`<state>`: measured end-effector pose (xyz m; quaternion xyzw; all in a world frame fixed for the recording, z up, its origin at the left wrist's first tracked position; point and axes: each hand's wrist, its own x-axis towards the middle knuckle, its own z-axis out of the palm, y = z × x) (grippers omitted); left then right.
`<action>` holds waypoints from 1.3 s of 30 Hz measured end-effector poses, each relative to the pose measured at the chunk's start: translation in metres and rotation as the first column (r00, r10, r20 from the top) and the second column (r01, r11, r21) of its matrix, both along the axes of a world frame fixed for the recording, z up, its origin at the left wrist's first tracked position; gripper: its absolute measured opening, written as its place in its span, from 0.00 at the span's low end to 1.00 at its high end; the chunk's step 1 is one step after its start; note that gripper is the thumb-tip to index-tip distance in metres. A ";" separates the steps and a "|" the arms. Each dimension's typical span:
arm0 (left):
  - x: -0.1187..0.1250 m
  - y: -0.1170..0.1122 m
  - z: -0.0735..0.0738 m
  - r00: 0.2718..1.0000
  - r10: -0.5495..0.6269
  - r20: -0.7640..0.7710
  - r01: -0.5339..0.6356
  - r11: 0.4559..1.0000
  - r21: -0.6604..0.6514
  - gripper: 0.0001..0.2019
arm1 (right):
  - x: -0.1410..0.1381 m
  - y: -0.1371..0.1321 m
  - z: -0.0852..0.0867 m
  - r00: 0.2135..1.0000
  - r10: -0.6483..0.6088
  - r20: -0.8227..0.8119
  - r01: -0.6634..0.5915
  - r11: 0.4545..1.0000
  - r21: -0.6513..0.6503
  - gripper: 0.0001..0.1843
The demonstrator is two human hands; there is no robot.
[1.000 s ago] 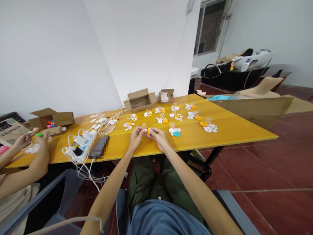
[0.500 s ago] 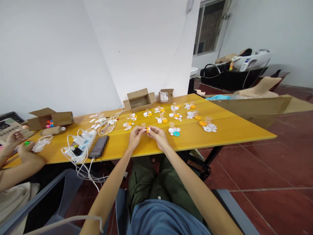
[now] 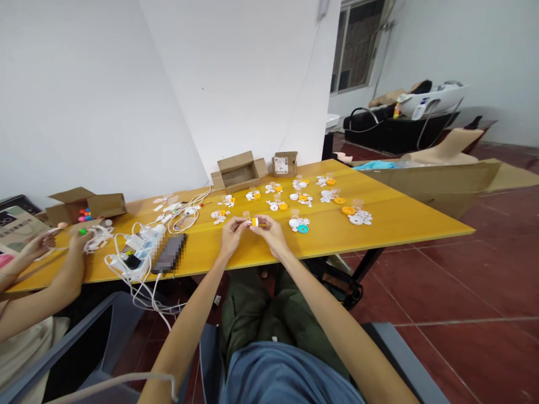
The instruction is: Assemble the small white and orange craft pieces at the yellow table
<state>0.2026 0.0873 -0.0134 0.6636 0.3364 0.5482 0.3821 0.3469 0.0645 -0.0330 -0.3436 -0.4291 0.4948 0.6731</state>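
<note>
Both my hands meet above the front edge of the yellow table. Between the fingertips of my right hand (image 3: pixel 273 235) is a small round orange-and-white plastic piece (image 3: pixel 254 222). My left hand (image 3: pixel 231 235) is pinched right beside that piece; what its fingertips hold is too small to make out. Just beyond them stands a small clear cup (image 3: pixel 246 215). To the right of my hands lies a group of white discs with a teal ring (image 3: pixel 303 229). Farther back are several similar groups of white parts with orange rings (image 3: pixel 347 211) and clear cups.
An open cardboard box (image 3: pixel 239 173) and a smaller box (image 3: pixel 284 164) stand by the wall. Left of me lie a phone (image 3: pixel 169 252), a power strip (image 3: pixel 145 249) and tangled white cables (image 3: pixel 185 216). Another person's hands (image 3: pixel 74 247) work at the far left near a box with coloured balls (image 3: pixel 85 214).
The orange-and-white piece has turned between my fingers and shows more of its side. My hands stay in nearly the same place. The other person's hands have moved to the right.
</note>
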 end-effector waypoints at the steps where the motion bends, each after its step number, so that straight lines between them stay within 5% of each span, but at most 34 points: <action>1: 0.000 0.000 0.000 1.000 0.002 0.006 -0.002 1.000 0.000 0.16 | 0.000 0.000 0.000 1.000 0.002 0.007 -0.002 1.000 0.006 0.20; 27: -0.001 -0.001 0.002 0.999 -0.053 -0.012 0.053 0.999 0.007 0.10 | -0.001 0.001 -0.001 0.999 -0.012 0.045 0.012 1.000 0.012 0.19; 39: -0.005 -0.003 0.001 0.997 -0.069 -0.046 0.069 0.998 0.014 0.16 | -0.001 0.002 -0.002 1.000 0.001 -0.007 -0.001 1.000 0.002 0.22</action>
